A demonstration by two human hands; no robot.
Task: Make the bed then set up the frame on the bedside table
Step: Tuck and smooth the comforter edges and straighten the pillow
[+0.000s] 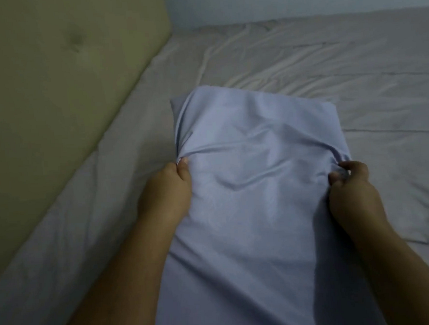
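Both hands are on the pillow (253,160) in the centre of the frame. The left hand (167,187) pinches a bunch of the pale blue pillowcase (239,261) at the left edge, and the right hand (350,189) curls its fingers round a fold at the right edge. The far end of the pillow rests on the grey sheet (328,62), while the near end runs towards the bottom of the frame. The trouble I see is that the grip is on cloth alone. A hard tug could slip the fabric out of those pinches, or drag the case askew so the filling bunches at one corner. Uneven pulling, left against right, would likely twist it. The sheet underneath is already creased across the upper right, and shoving the pillow about could ruck it further, so it probably wants smoothing. The headboard (53,84) fills the upper left, and the pillow lies at a slant to it rather than square. As for what's hidden, the open end of the case is cut off at the bottom edge, so I cannot tell how far the pillow is inside. The light is dim and the picture soft. No picture frame and no bedside table are in view anywhere.
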